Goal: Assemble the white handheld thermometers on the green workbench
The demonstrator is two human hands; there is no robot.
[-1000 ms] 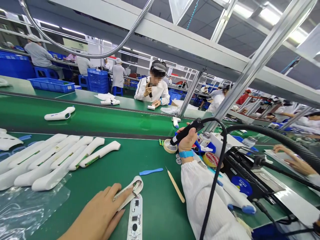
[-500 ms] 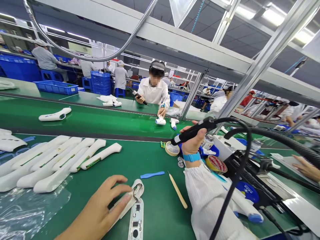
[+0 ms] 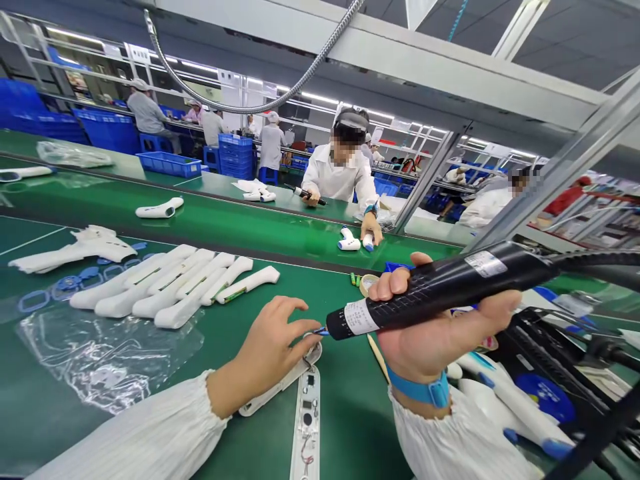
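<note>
My right hand (image 3: 440, 333) is wrapped round a black soldering iron (image 3: 440, 288) that lies nearly level, its tip pointing left toward my left hand. My left hand (image 3: 273, 343) rests with curled fingers on a white thermometer shell (image 3: 280, 385) lying on the green mat. A white circuit board (image 3: 307, 427) lies just below the shell, toward me. The iron's tip is close to my left fingertips; the exact contact point is hidden.
A row of several white thermometer shells (image 3: 175, 287) lies to the left, with a clear plastic bag (image 3: 107, 350) in front. A wooden stick (image 3: 376, 353) and tape roll (image 3: 369, 283) lie near my right hand. A person in white (image 3: 345, 177) works across the green conveyor (image 3: 225, 223). Black equipment (image 3: 550, 360) stands at right.
My right hand brought the soldering iron down and left from the stand side to the shell. My left hand shifted onto the shell's end. The view turned left and lower.
</note>
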